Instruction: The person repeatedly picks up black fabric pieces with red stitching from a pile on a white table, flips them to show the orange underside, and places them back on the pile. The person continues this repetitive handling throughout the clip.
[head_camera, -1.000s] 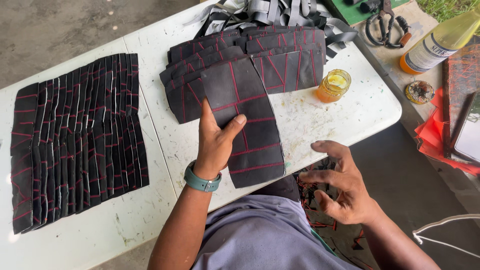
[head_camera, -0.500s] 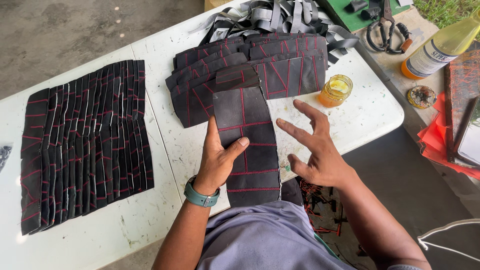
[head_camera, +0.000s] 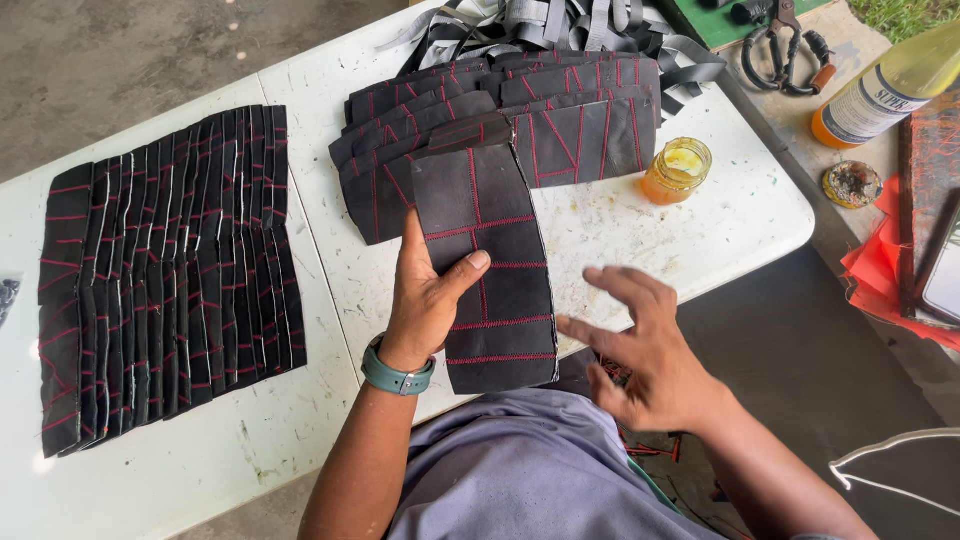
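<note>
Your left hand (head_camera: 428, 300) sits near the centre of the frame and pinches a black panel with red stitching (head_camera: 490, 265) along its left edge, thumb laid across the top face and fingers tucked underneath, so the panel runs up and to the right of your grip, from the table edge at lower centre toward the fanned stack above it. The panel lies flat, long side running up and down the frame, its lower end hanging just past the white table (head_camera: 700, 225) edge over your grey shirt (head_camera: 530, 470). A teal wristband (head_camera: 397, 372) circles that wrist. Your right hand (head_camera: 645, 350) hovers at lower right of centre, fingers spread wide and holding nothing, its fingertips just beside the panel's right edge; whether they touch it cannot be told, since the hand is blurred. Above the panel, a fanned stack of similar black panels (head_camera: 520, 125) spreads across the upper centre, with grey straps (head_camera: 590, 25) piled behind it. A wide sheet of overlapped black strips (head_camera: 165, 275) lies flat at the left. A small jar of amber liquid (head_camera: 677, 170) stands to the right of the stack, well clear of both hands. Scissors (head_camera: 785, 45) and a yellow bottle (head_camera: 890, 85) rest at upper right.
</note>
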